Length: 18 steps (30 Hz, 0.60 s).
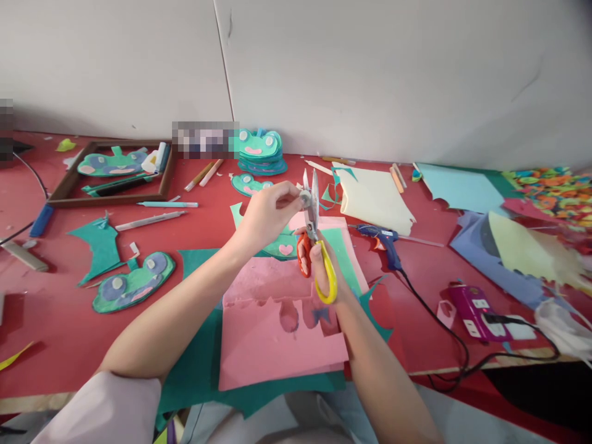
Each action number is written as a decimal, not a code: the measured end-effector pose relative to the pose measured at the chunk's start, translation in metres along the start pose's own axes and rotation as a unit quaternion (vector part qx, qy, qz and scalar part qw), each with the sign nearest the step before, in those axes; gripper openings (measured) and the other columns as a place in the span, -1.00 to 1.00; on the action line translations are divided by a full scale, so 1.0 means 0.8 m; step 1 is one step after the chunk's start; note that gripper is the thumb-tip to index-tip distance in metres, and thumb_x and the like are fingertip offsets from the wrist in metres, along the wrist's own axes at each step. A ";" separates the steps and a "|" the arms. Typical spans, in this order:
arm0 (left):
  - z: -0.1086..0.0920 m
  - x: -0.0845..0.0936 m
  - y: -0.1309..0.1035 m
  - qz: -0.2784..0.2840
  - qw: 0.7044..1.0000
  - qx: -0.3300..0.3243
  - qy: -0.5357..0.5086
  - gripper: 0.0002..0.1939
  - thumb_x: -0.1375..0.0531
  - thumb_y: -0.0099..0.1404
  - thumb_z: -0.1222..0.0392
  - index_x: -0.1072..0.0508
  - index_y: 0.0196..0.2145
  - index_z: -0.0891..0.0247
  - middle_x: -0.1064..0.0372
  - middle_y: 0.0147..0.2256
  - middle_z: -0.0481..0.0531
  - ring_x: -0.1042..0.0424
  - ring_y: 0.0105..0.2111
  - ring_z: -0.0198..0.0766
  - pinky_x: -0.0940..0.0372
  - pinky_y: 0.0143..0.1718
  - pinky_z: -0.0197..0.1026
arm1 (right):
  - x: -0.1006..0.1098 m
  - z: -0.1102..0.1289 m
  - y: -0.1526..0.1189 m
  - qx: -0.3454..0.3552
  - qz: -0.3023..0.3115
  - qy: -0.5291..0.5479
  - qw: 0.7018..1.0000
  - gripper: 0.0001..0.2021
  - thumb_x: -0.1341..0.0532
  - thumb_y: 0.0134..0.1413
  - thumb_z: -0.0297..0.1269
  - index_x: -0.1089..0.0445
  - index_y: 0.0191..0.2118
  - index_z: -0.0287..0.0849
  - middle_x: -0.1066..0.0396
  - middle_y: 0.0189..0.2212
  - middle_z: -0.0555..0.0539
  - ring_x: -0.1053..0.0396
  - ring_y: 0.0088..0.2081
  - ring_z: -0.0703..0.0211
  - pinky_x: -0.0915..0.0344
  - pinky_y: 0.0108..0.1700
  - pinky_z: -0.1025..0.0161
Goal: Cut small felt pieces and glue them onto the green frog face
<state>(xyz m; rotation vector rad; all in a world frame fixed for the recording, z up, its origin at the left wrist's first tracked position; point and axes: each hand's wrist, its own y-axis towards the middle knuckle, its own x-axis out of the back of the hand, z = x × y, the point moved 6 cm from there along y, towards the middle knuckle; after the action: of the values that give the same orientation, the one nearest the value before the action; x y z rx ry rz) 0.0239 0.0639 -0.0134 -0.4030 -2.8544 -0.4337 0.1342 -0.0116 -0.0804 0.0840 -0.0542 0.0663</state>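
above the pink sheet (277, 357), near the middle of the work table (203, 364), the step in hand looked to be trimming: a small pale grey piece (304, 197) was up at the scissors (311, 217). the left hand (266, 213) pinched the piece between thumb and fingers, while the right hand (322, 269) was closed round the red and yellow handles, blades pointing away from the body and a little apart at the tips.

as i judged it, the next move called for a small, slow closing of the blades, with the left hand turning the piece to feed the edge and the pinching fingers kept clear of the cut.

much was hard to make out. the piece was small and partly covered by the fingers, so its outline was unclear, and i couldn't tell whether it sat between the blades or only beside them. several right fingers were hidden behind the handles. the green shape with the pink heart (286, 250) lay partly under the hands and sheet. a blurred patch masked whatever stood left of the frog stack (261, 163), and the picture's edge cut off the colourful scraps (555, 197) at far right.
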 end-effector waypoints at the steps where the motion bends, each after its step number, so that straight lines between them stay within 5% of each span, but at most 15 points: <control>1: 0.000 -0.001 0.000 0.001 1.000 0.002 -0.001 -0.88 -0.13 0.22 0.21 -0.35 -0.45 0.27 -0.46 -0.37 0.00 -0.48 -0.28 -0.27 -0.35 -0.17 -0.23 | 0.000 0.001 0.000 -0.002 -0.006 0.000 1.000 -0.49 0.04 0.08 0.27 -0.22 -0.12 -0.06 -0.05 -0.62 0.10 -0.04 -0.62 0.30 0.02 -0.59 0.33; 13: -0.007 0.001 -0.002 0.017 0.999 0.010 0.028 -0.87 -0.12 0.23 0.18 -0.40 -0.41 0.27 -0.46 -0.35 0.00 -0.47 -0.27 -0.28 -0.33 -0.18 -0.27 | 0.002 0.003 -0.001 -0.010 -0.026 -0.003 1.000 -0.52 0.00 0.08 0.25 -0.24 -0.14 -0.05 -0.14 -0.59 0.08 -0.05 -0.63 0.32 -0.05 -0.55 0.32; 18: -0.007 0.002 0.000 0.022 0.999 0.006 0.038 -0.86 -0.13 0.22 0.18 -0.41 -0.43 0.27 -0.47 -0.36 -0.01 -0.47 -0.28 -0.27 -0.32 -0.18 -0.26 | 0.003 0.003 0.001 0.006 0.014 0.000 1.000 -0.59 -0.01 0.14 0.16 -0.22 -0.11 -0.06 -0.15 -0.57 0.08 -0.12 -0.61 0.31 -0.13 -0.49 0.31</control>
<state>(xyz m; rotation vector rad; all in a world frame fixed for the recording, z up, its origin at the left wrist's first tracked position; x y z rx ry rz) 0.0230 0.0623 -0.0079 -0.4379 -2.7683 -0.4153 0.1362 -0.0111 -0.0781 0.0948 -0.0541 0.0944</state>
